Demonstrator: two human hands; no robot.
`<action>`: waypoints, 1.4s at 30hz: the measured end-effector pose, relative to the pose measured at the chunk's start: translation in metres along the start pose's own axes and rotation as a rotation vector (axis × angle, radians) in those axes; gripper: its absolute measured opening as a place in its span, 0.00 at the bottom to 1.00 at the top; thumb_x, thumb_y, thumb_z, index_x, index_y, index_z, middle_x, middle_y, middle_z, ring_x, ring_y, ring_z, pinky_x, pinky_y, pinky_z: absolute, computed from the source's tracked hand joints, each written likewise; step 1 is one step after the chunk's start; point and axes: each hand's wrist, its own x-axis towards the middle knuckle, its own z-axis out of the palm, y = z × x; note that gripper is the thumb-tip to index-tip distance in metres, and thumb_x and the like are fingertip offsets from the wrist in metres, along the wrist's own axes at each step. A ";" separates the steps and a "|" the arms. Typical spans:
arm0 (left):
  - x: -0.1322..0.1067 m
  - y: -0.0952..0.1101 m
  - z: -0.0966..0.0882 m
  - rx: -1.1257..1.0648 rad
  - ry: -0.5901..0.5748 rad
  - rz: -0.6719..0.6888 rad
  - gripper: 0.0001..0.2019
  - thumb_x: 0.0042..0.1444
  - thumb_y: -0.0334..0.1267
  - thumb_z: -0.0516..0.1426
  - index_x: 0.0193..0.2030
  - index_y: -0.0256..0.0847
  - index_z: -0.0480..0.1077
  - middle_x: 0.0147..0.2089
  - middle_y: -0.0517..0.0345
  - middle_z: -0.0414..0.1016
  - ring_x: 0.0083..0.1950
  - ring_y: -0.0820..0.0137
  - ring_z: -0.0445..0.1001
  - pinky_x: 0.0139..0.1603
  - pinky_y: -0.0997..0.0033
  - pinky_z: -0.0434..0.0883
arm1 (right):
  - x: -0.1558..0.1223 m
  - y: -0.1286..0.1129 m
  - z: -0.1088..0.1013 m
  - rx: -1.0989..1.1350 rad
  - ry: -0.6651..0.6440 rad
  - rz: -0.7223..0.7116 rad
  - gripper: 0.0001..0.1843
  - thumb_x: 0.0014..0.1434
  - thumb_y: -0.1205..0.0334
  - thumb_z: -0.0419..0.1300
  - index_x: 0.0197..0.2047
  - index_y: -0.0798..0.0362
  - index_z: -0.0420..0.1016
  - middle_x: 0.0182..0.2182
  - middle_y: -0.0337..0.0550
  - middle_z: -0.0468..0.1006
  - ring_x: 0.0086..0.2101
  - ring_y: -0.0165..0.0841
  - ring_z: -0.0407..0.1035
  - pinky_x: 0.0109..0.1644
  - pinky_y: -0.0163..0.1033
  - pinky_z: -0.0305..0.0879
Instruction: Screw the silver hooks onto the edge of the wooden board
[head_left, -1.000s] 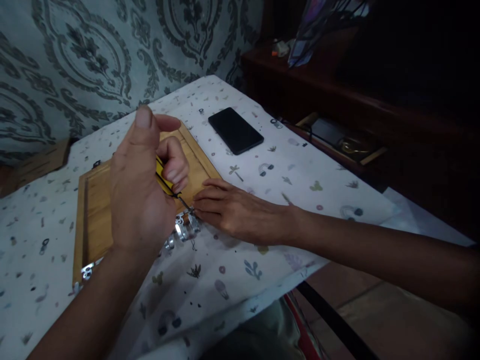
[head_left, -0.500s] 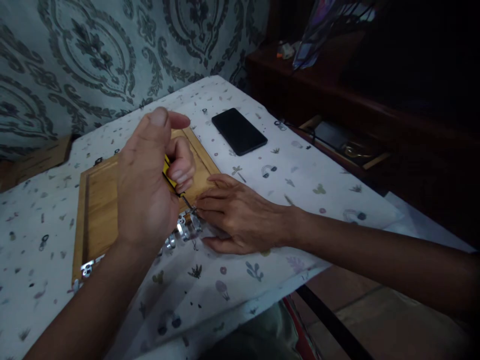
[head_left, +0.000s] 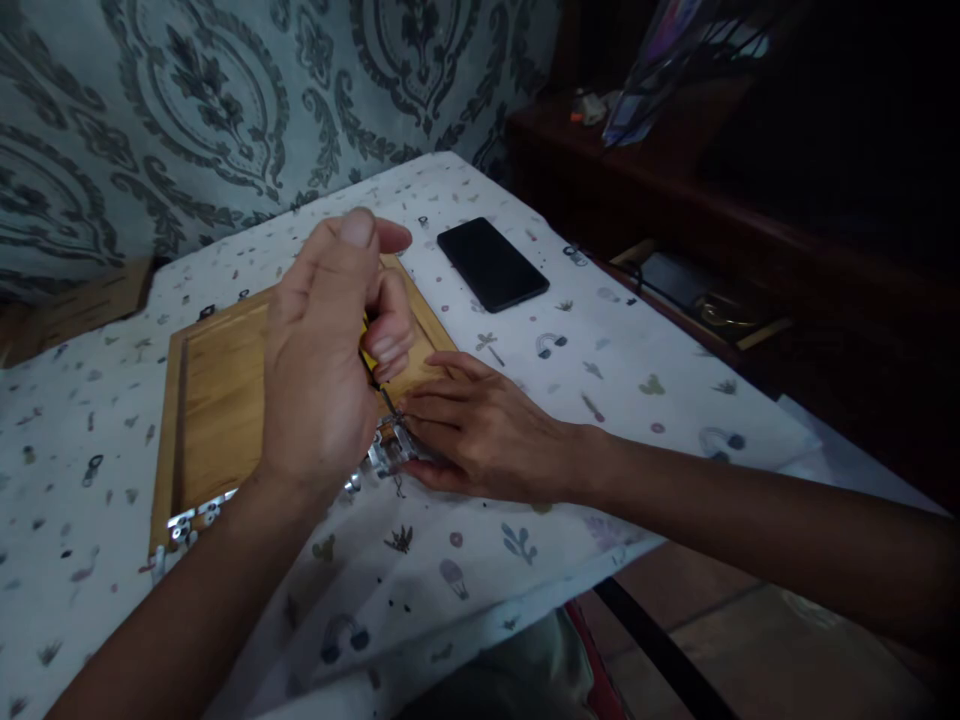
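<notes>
My left hand (head_left: pixel 326 360) is wrapped round a yellow-handled screwdriver (head_left: pixel 373 366), its thin shaft pointing down at a silver metal hinge (head_left: pixel 388 452). The hinge sits at the near right corner of a wooden cabinet door (head_left: pixel 221 400) that lies flat on the table. My right hand (head_left: pixel 480 430) rests on the tablecloth beside the hinge, fingertips pinched against it. A second metal hinge (head_left: pixel 191 519) shows at the door's near left corner.
A black phone (head_left: pixel 492 263) lies face down on the patterned tablecloth (head_left: pixel 600 380) behind my right hand. Dark wooden furniture (head_left: pixel 675 200) with an open drawer stands to the right. A patterned wall rises behind the table. The table's near edge runs below my forearms.
The view has shifted slightly right. My left hand turned a little on the screwdriver. My right hand's fingers drew closer onto the hinge.
</notes>
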 end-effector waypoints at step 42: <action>-0.008 0.003 -0.002 0.079 0.022 0.078 0.14 0.68 0.32 0.52 0.30 0.38 0.71 0.16 0.65 0.51 0.18 0.76 0.47 0.20 0.73 0.49 | 0.001 0.000 -0.002 0.033 -0.056 0.002 0.21 0.72 0.50 0.55 0.38 0.57 0.81 0.41 0.47 0.85 0.42 0.36 0.77 0.62 0.49 0.63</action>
